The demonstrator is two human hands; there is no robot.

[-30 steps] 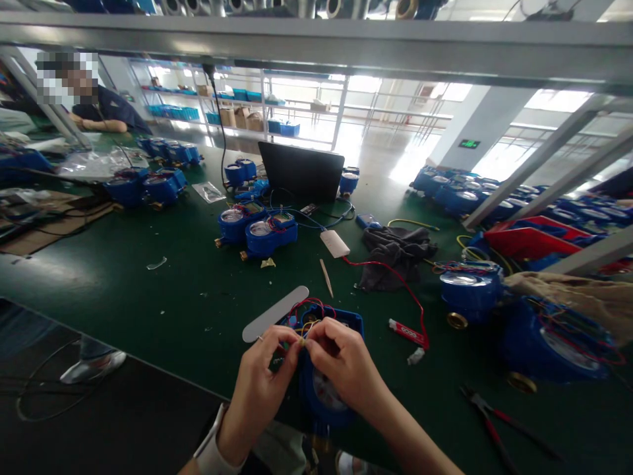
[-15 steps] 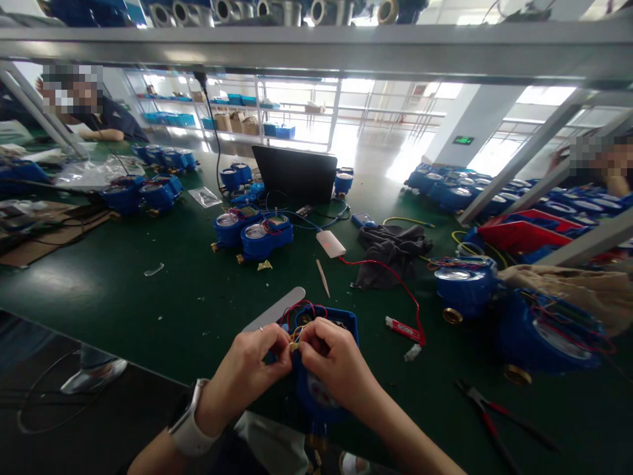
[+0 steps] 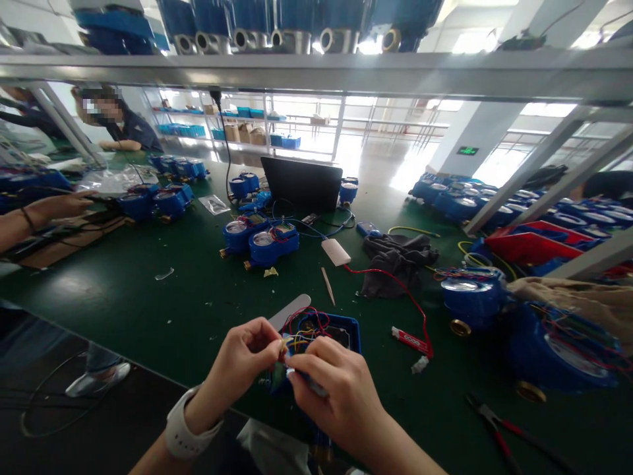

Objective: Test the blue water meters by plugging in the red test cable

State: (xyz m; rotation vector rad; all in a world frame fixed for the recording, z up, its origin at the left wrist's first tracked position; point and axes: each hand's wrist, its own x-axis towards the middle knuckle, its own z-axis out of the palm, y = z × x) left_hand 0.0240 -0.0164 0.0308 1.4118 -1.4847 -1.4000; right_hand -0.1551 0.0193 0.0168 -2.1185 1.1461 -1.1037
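Right in front of me lies a blue meter with its box open, much of its body hidden under my hands. Red, yellow and white wires come out of the box. My left hand is closed in a pinch on wire ends, where a small yellowish bit shows at the fingertips. My right hand is closed too, its thumb and fingers meeting beside the left fingertips over the meter; what they grip is too small to tell. A flat grey-white strip lies behind the hands.
Pliers lie at the right, near a red connector piece on a red lead. Beyond are a wooden stick, a white box, a dark cloth, a laptop and more meters. Another person's hand is at left.
My right hand has turned, its back now more upward, and its fingers have shifted slightly down. The left hand still pinches. Another person's arm has come in at the left; the view has tilted up.
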